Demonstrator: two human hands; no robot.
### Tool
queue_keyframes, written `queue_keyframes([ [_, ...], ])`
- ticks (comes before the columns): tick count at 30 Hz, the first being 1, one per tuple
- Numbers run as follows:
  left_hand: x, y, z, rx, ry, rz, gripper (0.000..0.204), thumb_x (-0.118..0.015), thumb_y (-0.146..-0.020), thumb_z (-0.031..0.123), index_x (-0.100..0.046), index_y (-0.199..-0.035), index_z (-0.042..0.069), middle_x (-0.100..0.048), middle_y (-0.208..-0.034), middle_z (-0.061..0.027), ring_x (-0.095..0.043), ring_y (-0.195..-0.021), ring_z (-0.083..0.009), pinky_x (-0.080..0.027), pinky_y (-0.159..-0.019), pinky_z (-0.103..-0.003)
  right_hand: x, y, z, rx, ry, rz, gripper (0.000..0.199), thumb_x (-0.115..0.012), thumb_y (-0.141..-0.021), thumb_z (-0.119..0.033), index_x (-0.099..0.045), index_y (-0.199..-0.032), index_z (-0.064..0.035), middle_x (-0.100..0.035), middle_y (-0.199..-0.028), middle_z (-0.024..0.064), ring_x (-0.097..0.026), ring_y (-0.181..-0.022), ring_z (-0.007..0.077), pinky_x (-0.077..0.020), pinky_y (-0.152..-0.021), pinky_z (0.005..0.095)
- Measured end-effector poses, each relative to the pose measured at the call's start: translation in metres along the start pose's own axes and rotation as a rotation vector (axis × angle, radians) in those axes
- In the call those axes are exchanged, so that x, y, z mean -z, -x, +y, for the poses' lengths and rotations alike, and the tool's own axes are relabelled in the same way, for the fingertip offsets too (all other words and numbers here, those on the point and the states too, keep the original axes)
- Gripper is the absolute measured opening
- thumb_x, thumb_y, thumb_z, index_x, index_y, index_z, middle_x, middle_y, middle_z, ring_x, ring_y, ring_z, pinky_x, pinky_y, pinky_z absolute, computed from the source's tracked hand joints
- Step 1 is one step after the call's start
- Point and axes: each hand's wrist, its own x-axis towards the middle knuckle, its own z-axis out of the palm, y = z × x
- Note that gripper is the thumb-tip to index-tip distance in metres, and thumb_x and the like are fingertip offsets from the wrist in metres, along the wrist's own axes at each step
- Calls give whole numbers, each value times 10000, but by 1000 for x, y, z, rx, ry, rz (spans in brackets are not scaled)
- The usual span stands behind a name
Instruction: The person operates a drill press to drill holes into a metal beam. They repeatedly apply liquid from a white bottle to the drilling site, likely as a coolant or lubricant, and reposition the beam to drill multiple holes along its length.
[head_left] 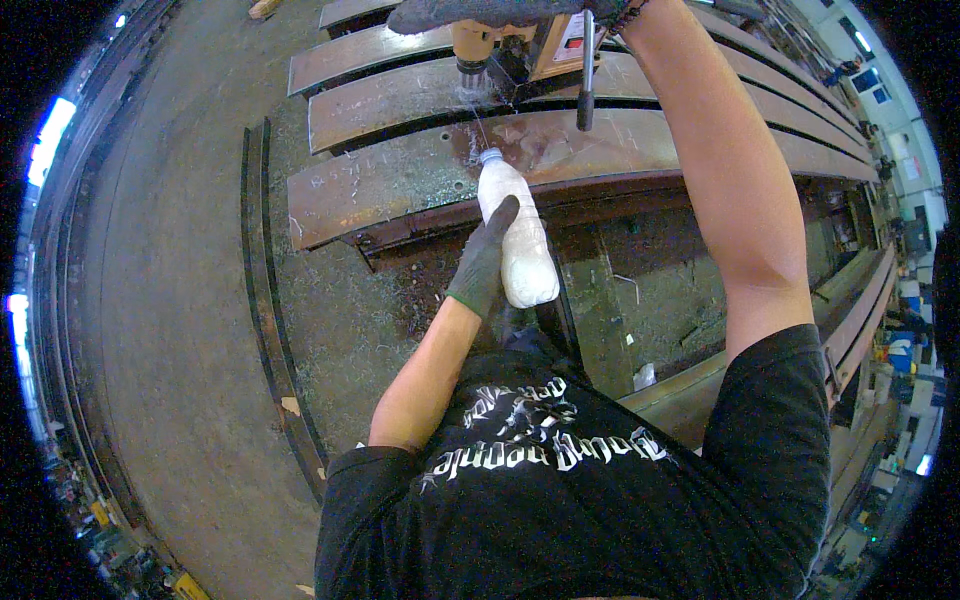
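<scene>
Left hand (480, 258), gloved, is closed round the middle of a white plastic bottle (527, 245), thumb along the near side, fingers mostly hidden behind it. Bottle is tilted, base toward the body, pale cap (490, 156) pointing away over the nearest steel beam (620, 142). Reads as a squeeze grip: body in the palm for pressure, cap aimed at the drill's cutter end (472, 78). A thin pale line runs between cap and cutter, probably a jet of fluid; wet brown patch (518, 140) on the beam fits that. Cap is well apart from the cutter, likely so the hand stays clear of anything that spins. Right arm reaches far forward, its gloved hand (485, 13) across the top of the yellowish drill (473, 42). Hand is cut by the upper edge of view, so can't tell if it grips or just rests; I'd guess it's there to steady or work the machine. Lever with a dark grip (586, 105) hangs just beside the drill, below the right wrist, looks untouched. Beams lie side by side, flat faces up, presumably so the machine has a level seat.
</scene>
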Motion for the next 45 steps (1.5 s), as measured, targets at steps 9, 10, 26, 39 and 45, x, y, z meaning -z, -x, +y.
queue_keyframes([
  [9, 8, -7, -6, 21, 27, -10, 581, -740, -936, 487, -617, -1233, 2, -720, -987, -101, -713, -802, -222, -608, -755, -360, -3, 0, 3, -3, -18, -19, 689, -550, -986, -616, -720, -1229, 6, -740, -1150, 198, -704, -1064, 301, -534, -981, 436],
  [10, 2, -10, -7, 34, 20, -10, 574, -741, -934, 487, -622, -1227, 8, -720, -981, -97, -712, -796, -218, -607, -751, -356, -1, 4, 5, -14, -30, -24, 694, -547, -986, -621, -722, -1223, 6, -741, -1143, 201, -706, -1054, 304, -536, -975, 436],
  [26, 17, 3, 7, -12, -246, -25, 882, -504, -971, 723, -383, -1550, 68, -515, -1442, -114, -524, -1282, -283, -432, -1105, -456, -40, -66, 38, 144, 88, 56, 669, -599, -873, -671, -796, -1084, -68, -755, -1127, 190, -713, -1030, 371, -537, -908, 500],
  [39, -23, -26, 26, -173, -473, 6, 831, -542, -963, 703, -450, -1488, 65, -571, -1333, -102, -574, -1180, -271, -477, -1037, -440, -34, -52, 23, 105, 96, 39, 672, -570, -886, -646, -787, -1129, -58, -756, -1156, 172, -717, -1059, 355, -526, -961, 476],
  [45, -97, -71, 139, -612, -707, -43, 808, -559, -959, 694, -481, -1459, 64, -598, -1283, -97, -598, -1132, -265, -498, -1006, -433, -38, -58, 18, 78, 49, 1, 658, -625, -858, -623, -786, -1128, -45, -757, -1165, 166, -716, -1071, 347, -527, -968, 465],
])
